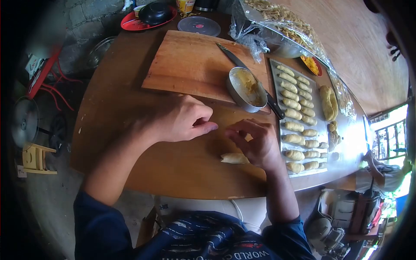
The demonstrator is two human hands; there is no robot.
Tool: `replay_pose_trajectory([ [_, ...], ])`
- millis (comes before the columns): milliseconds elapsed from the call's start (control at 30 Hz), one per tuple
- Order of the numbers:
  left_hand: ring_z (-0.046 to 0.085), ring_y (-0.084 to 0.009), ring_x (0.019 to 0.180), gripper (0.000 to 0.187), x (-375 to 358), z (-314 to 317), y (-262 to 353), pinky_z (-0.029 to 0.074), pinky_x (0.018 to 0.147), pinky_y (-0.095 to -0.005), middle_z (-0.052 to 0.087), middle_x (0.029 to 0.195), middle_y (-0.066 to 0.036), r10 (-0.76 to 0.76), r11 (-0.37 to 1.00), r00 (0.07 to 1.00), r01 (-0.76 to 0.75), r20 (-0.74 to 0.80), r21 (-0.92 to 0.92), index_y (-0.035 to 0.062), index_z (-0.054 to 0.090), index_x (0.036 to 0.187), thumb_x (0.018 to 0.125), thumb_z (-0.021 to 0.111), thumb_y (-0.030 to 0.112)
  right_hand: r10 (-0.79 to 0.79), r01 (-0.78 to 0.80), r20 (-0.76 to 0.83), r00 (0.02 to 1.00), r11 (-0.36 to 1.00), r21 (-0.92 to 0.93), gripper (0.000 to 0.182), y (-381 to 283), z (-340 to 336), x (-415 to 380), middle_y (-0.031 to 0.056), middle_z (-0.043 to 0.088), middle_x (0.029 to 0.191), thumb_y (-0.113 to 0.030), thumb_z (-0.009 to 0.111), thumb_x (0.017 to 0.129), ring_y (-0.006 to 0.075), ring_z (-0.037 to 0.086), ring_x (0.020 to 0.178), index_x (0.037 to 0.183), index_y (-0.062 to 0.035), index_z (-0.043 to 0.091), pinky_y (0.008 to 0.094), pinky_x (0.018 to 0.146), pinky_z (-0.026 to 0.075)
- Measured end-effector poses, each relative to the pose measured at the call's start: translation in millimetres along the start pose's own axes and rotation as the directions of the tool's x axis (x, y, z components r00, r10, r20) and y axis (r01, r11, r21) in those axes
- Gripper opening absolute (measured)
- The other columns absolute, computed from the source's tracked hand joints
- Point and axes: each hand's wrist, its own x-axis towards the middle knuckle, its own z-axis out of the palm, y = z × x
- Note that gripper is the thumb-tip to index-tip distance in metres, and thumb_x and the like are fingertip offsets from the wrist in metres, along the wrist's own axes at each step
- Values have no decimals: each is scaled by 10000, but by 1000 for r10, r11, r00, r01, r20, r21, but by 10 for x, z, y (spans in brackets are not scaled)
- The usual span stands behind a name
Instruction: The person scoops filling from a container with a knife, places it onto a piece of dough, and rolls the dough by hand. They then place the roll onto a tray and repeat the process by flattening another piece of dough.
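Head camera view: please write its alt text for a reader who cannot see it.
A person's left hand and right hand are raised over a brown wooden table, near one pale dough piece. A round metal bowl and a black-handled knife lie ahead; to the right, a flat metal tray carries rows of pale dough rolls.

1 brown wooden table (182,169); bright light glared off its right end. 1 grey block wall (89,27) rose behind the table's far left corner. Left of the table, on grey floor (52,203): 1 round fan (24,121), 1 small wooden stand (38,159). Beyond the table's right end: 1 barred window (392,134), brightly lit.
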Motion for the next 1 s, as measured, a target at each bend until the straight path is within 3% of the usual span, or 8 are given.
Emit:
replay_pose_trajectory([
  [133, 674, -357, 693, 429, 3, 0, -27, 517, 677, -490, 658, 739, -159, 10, 1000, 1000, -10, -10, -18, 9, 632, 785, 1038, 858, 271, -46, 48, 19, 999, 993, -111, 119, 63, -66, 6, 111, 784, 873, -140, 890, 1004, 300, 789, 836, 1011, -49, 813, 419, 714, 607],
  [200, 666, -366, 698, 425, 7, -3, -45, 515, 684, -491, 651, 740, -163, 1, 1000, 1000, 0, -4, 17, 9, 637, 789, 1039, 858, 271, -147, 150, -178, 973, 989, 3, 162, 70, 6, 38, 122, 764, 826, -171, 905, 1000, 308, 774, 794, 970, -51, 801, 440, 683, 590],
  [333, 654, -375, 696, 413, 8, 29, -55, 507, 680, -492, 638, 739, -166, 20, 1000, 1000, -20, -10, 6, 10, 638, 793, 1036, 857, 263, -36, 59, -204, 978, 993, 107, 183, -25, -14, 21, 136, 747, 817, -181, 911, 997, 315, 760, 773, 949, -48, 794, 456, 669, 578],
  [433, 643, -377, 690, 406, 1, 50, -84, 501, 678, -493, 625, 737, -164, 53, 997, 998, -52, -18, 57, 9, 633, 792, 1031, 858, 248, 30, -30, -1, 1000, 999, 10, 134, 14, -82, -37, 143, 743, 832, -149, 881, 1018, 326, 759, 765, 993, -43, 801, 453, 676, 584],
  [533, 638, -375, 688, 402, 9, 50, -81, 498, 680, -492, 618, 737, -165, 47, 998, 999, -46, -16, 47, 7, 629, 791, 1027, 859, 237, -14, 23, 57, 998, 987, -160, 95, 79, -31, 2, 86, 830, 899, -87, 902, 997, 195, 792, 777, 1050, -30, 846, 355, 733, 621],
  [633, 637, -371, 690, 399, 9, 35, -69, 500, 686, -489, 618, 737, -161, 35, 998, 999, -34, -15, 56, 8, 632, 792, 1023, 864, 237, -111, 125, -230, 967, 991, 46, 168, 32, 65, 50, 86, 796, 798, -161, 928, 992, 203, 772, 707, 955, -33, 826, 368, 671, 592],
  [833, 642, -367, 706, 381, -2, 41, -84, 504, 698, -485, 632, 751, -155, 20, 998, 1000, -19, -1, 55, 9, 644, 807, 1018, 869, 232, 37, -24, 98, 994, 991, -128, 75, 48, -56, -27, 92, 818, 874, -97, 885, 1015, 208, 781, 745, 1059, -45, 853, 365, 707, 610],
  [1000, 683, -403, 729, 412, 15, 30, -47, 520, 702, -520, 668, 760, -188, 33, 999, 999, -32, -24, 32, 3, 647, 794, 1048, 829, 271, -82, 95, -191, 978, 994, 59, 149, 9, 66, 52, 104, 794, 808, -166, 917, 1000, 224, 764, 685, 1001, -39, 840, 370, 668, 600],
])
